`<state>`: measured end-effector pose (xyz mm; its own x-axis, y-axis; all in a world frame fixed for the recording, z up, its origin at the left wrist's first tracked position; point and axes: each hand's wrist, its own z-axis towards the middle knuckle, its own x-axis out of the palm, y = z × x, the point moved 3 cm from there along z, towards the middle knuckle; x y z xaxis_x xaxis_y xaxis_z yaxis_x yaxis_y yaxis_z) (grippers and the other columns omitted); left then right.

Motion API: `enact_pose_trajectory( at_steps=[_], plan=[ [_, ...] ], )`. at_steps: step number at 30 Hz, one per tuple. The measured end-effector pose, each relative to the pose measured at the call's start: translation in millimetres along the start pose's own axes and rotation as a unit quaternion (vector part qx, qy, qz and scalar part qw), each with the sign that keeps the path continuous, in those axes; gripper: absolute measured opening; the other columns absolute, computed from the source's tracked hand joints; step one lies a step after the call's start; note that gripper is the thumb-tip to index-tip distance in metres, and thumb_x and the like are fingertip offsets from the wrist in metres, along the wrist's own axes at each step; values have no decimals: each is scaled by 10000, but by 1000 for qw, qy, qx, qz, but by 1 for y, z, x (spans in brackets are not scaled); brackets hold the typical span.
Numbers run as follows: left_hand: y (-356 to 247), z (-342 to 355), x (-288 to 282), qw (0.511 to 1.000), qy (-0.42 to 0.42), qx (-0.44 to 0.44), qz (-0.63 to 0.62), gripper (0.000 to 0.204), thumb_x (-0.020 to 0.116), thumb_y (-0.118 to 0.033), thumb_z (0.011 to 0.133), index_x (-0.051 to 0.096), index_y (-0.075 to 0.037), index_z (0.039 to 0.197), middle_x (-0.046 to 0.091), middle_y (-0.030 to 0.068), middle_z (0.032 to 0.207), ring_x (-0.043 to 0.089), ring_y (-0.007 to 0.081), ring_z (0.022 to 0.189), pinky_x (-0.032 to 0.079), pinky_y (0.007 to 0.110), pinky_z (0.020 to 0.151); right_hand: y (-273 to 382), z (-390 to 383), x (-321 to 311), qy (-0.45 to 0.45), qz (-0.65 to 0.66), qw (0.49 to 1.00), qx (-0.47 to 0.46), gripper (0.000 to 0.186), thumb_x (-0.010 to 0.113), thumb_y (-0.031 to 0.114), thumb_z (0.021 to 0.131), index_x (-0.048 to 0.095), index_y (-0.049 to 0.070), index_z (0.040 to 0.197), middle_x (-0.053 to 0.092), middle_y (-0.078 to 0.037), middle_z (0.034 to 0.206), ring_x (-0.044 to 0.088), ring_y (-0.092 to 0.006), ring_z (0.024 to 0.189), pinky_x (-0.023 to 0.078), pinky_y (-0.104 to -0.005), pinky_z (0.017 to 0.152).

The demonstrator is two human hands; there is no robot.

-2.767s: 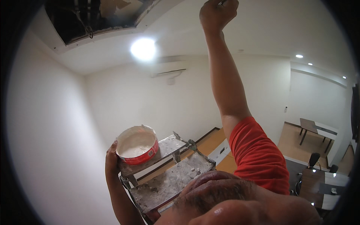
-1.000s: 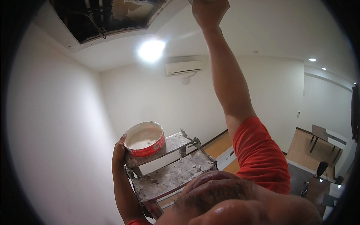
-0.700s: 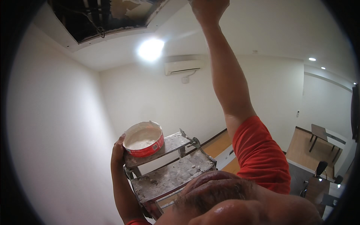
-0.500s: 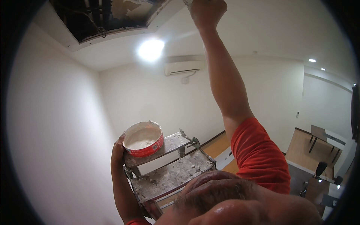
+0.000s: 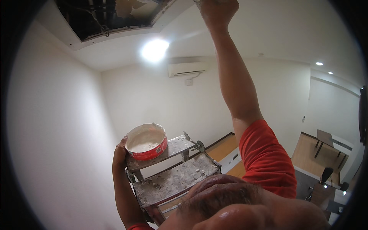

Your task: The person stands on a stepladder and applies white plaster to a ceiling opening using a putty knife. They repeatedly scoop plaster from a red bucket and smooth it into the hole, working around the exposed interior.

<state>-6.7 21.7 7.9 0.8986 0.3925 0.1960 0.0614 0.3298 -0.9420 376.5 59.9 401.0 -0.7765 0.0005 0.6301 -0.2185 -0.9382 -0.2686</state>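
Observation:
A low round red tub (image 5: 148, 154) stands on the top step of a ladder (image 5: 176, 180), with pale, creamy plaster-like paste (image 5: 146, 141) inside. My left hand (image 5: 120, 152) holds the tub by its left side, the fingers curled against the wall near the rim. High overhead, close to the ceiling, my right hand (image 5: 220, 14) is closed in a fist at the top edge of the view. A small pale bit shows at its fingers, but what it grips is cut off. Dried paste and crumbs coat the ladder's steps.
A ragged-edged square opening (image 5: 115, 19) in the ceiling shows dark framing and a hanging wire. Beside it shines a bright lamp (image 5: 155, 50). An air conditioner (image 5: 187, 69) hangs on the far wall. Tables (image 5: 326, 137) and a black chair (image 5: 327, 174) stand below at right.
My right hand and forearm have shifted a little to the right along the ceiling. My left hand and the tub stay in nearly the same place.

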Motion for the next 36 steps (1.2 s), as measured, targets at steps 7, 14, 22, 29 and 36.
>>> enact_pose_trajectory(
  at_steps=[7,14,22,29,36],
  plan=[
    [3,3,-4,1000,9,3,10,559,483,-403,1071,595,65,1357,695,172,1232,691,241,1074,554,359,933,-12,9,6,7,14,1000,5,282,622,108,948,561,26,685,557,-18,584,485,-119,519,389,-315,471],
    [5,4,-6,1000,0,12,4,561,494,-408,1066,598,61,1356,698,173,1228,693,238,1063,557,360,926,-23,0,21,19,-4,999,37,308,607,117,967,518,81,675,527,0,583,454,-110,512,356,-297,453],
    [6,5,-5,1000,-1,9,6,561,500,-412,1064,609,65,1337,706,182,1195,704,235,1028,569,357,900,-7,-24,17,31,5,998,62,328,615,142,971,534,63,664,535,-4,578,473,-115,508,368,-317,451],
    [4,2,-5,1000,-2,11,4,562,505,-412,1061,601,61,1350,695,176,1230,693,237,1067,562,360,921,-12,-4,20,21,-7,998,54,333,615,149,967,521,76,656,525,2,577,461,-110,518,365,-317,458],
    [2,2,-3,1000,1,8,10,562,503,-414,1061,605,62,1342,698,176,1214,693,238,1057,562,360,918,-30,-51,-7,146,-37,973,172,189,695,211,945,672,87,1085,707,-98,1050,620,-251,989,441,-460,855]
  ],
)
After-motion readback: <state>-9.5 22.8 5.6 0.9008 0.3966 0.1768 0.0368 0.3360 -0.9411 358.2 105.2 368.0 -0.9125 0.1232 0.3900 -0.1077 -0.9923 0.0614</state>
